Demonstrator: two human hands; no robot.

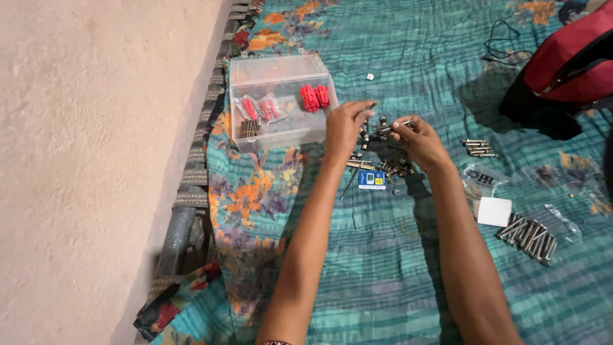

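while my right hand (418, 137) pinches a slim silver bolt (394, 126) over the teal quilt (383, 268), my left hand (345, 124) grips something small i cannot make out. under them lies a heap of dull metal screws (386, 167), a small blue card (371, 179) beside it. left, a clear plastic box (281, 102) holds red plugs (315, 97); right, a white square label (494, 211)

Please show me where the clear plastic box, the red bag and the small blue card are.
clear plastic box (279, 69): head view, on its bare floor.
red bag (571, 61): head view, on its red side.
small blue card (371, 179): head view, on its middle.
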